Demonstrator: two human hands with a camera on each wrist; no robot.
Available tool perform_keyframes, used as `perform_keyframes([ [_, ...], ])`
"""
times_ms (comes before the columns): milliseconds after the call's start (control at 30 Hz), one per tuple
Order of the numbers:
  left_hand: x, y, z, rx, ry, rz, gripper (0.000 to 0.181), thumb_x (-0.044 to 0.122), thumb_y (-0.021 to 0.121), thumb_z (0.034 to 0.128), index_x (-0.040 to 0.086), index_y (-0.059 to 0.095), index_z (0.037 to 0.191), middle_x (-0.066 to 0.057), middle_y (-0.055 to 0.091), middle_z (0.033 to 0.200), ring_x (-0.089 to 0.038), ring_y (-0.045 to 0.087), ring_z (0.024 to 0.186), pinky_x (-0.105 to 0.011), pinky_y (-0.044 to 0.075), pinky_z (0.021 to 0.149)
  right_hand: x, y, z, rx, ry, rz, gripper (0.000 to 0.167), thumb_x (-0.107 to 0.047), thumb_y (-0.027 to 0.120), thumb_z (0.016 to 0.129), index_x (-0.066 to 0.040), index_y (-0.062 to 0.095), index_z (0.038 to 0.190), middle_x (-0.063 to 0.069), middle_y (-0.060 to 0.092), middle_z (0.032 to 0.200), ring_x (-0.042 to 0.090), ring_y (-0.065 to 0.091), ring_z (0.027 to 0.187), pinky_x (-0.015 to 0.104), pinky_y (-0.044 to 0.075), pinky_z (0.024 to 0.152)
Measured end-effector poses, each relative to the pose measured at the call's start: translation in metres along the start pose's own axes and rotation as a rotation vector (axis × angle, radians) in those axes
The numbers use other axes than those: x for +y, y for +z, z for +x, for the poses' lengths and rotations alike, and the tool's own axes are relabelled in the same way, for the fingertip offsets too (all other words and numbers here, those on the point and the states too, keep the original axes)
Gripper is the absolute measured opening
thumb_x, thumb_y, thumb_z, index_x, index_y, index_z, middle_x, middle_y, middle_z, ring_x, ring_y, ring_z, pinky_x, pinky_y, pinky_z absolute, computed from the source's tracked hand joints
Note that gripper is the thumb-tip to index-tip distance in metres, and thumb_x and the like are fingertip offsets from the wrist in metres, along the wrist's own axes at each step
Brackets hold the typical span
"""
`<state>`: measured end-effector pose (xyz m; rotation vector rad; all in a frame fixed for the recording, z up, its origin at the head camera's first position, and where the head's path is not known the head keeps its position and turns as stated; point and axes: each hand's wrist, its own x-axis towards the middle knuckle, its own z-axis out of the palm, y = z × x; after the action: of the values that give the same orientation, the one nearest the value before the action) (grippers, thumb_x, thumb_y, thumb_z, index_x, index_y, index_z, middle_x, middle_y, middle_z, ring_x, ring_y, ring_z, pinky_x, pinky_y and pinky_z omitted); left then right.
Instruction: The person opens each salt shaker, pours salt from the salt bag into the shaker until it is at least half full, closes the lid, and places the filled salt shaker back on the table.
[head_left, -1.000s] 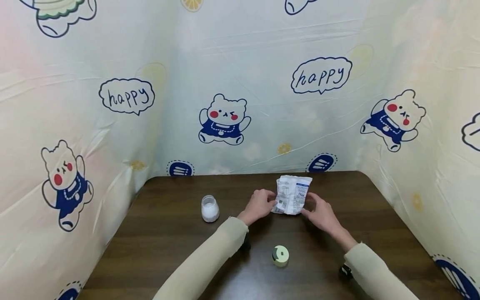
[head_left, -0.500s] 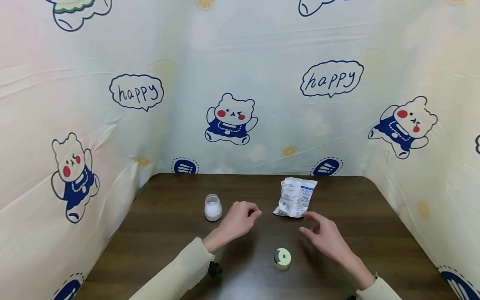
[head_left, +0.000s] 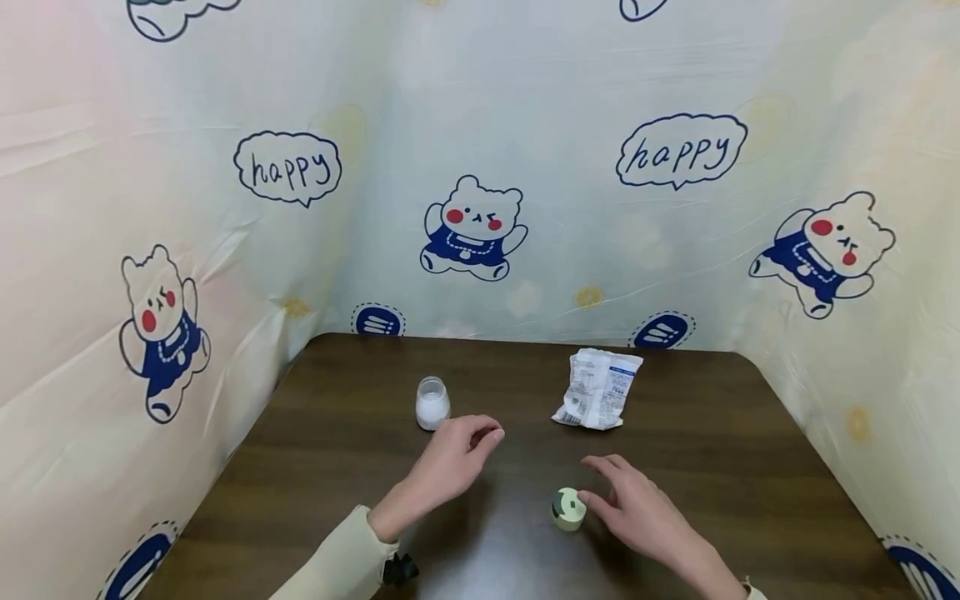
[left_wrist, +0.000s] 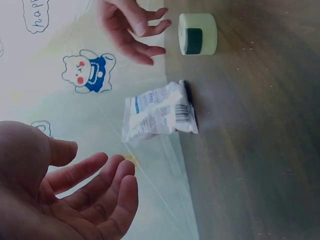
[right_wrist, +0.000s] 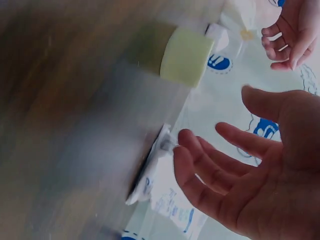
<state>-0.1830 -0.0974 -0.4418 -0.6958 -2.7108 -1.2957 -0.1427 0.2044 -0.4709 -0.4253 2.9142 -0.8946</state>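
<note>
My left hand (head_left: 450,460) hovers over the table in the head view, just in front of a small glass jar (head_left: 432,403) with white contents. Its fingers are loosely bent around nothing, as the left wrist view also shows. My right hand (head_left: 637,510) is beside a short pale green cylinder (head_left: 568,512) with a dark green patch (left_wrist: 194,41). In the head view its thumb overlaps the cylinder's right edge; whether they touch I cannot tell. The right fingers (right_wrist: 207,177) are relaxed and hold nothing. Farther back stands a white printed packet (head_left: 598,390), apart from both hands.
The dark brown wooden table (head_left: 315,483) carries the jar, cylinder and packet. Behind and beside it hangs a pale curtain (head_left: 555,167) with bear and "happy" prints. The table's far edge lies just behind the packet.
Both hands have left the packet, which stays standing at the back. My left hand has moved left and nearer, towards the jar. My right hand has come back to the green cylinder.
</note>
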Motion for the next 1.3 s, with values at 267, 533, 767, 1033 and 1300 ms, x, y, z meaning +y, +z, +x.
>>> perform_keyframes([
  [267,-0.011,-0.009,-0.021,0.023,-0.034,-0.014,0.019,0.026,0.063,0.1083,0.015,0.076,0.117,0.005,0.072,0.104,-0.01,0.063,0.086,-0.032,0.056,0.078,-0.006,0.015,-0.007,-0.044,-0.089,-0.083,0.057,-0.037,0.084,0.091,-0.011,0.065,0.138,0.0,0.061,0.124,0.022,0.066,0.103,0.048,0.055,0.079],
  [533,-0.021,-0.019,-0.033,0.09,-0.069,-0.013,0.011,0.018,0.073,0.102,0.015,0.076,0.112,0.008,0.07,0.096,-0.01,0.063,0.083,-0.03,0.056,0.074,-0.005,0.022,-0.011,-0.079,-0.114,-0.085,0.058,-0.033,0.086,0.089,-0.012,0.064,0.139,0.0,0.058,0.123,0.02,0.064,0.098,0.043,0.053,0.072],
  [767,-0.03,-0.033,-0.029,0.21,-0.101,-0.036,0.02,0.011,0.081,0.0945,0.009,0.076,0.113,0.004,0.067,0.09,-0.013,0.062,0.078,-0.029,0.056,0.069,-0.003,0.028,-0.01,-0.065,-0.138,-0.12,0.057,-0.03,0.087,0.089,-0.012,0.065,0.139,0.0,0.059,0.123,0.02,0.066,0.101,0.043,0.054,0.072],
  [1033,-0.07,-0.045,-0.014,0.314,-0.227,0.054,0.054,0.007,0.087,0.0872,-0.004,0.061,0.134,-0.014,0.068,0.101,-0.026,0.067,0.091,-0.043,0.056,0.083,-0.005,0.035,-0.007,-0.06,-0.167,-0.132,0.062,-0.03,0.085,0.091,-0.01,0.061,0.144,0.002,0.06,0.128,0.022,0.067,0.106,0.045,0.056,0.075],
  [1300,-0.109,-0.043,0.021,0.19,-0.367,0.156,0.079,0.023,0.088,0.0891,-0.008,0.046,0.149,-0.028,0.059,0.134,-0.043,0.056,0.121,-0.058,0.047,0.102,-0.009,0.033,-0.005,-0.058,-0.199,-0.138,0.059,-0.026,0.086,0.091,-0.01,0.062,0.142,0.002,0.059,0.126,0.018,0.066,0.099,0.042,0.056,0.074],
])
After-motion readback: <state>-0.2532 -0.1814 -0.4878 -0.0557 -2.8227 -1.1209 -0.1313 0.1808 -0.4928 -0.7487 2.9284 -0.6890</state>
